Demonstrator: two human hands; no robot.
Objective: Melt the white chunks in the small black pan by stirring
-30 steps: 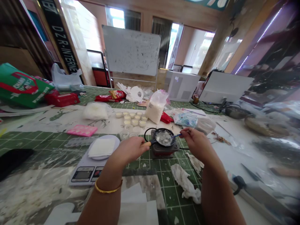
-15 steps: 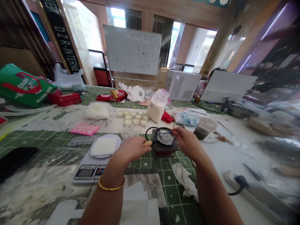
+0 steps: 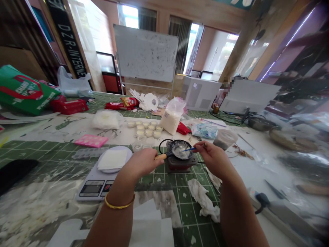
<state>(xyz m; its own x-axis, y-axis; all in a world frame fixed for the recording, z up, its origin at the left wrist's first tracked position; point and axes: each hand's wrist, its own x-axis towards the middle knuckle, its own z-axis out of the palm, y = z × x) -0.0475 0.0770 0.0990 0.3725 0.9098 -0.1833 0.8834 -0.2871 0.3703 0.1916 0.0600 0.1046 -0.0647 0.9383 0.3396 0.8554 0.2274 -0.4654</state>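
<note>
The right hand [image 3: 214, 158] is drawing back toward the right, sliding the thin blue stirrer [image 3: 189, 149] outward across the pan's rim; its fingers [image 3: 205, 146] are pinching the stirrer closed near its end, with the tip reaching into the white melted mixture [image 3: 180, 151]; the left hand [image 3: 142, 161] is gripping the wooden handle [image 3: 160, 156] of the small black pan [image 3: 178, 141], its fingers [image 3: 152, 158] curled closed round it; the pan is sitting on a small dark hot plate [image 3: 181, 166] on a green cutting mat [image 3: 185, 202]; a digital kitchen scale [image 3: 89, 189] is standing just left of the left hand, crumpled tissue [image 3: 203, 200] is lying below the right hand, and small filled cups [image 3: 149, 133] are clustering beyond the pan beside a bag of white powder [image 3: 170, 120].
</note>
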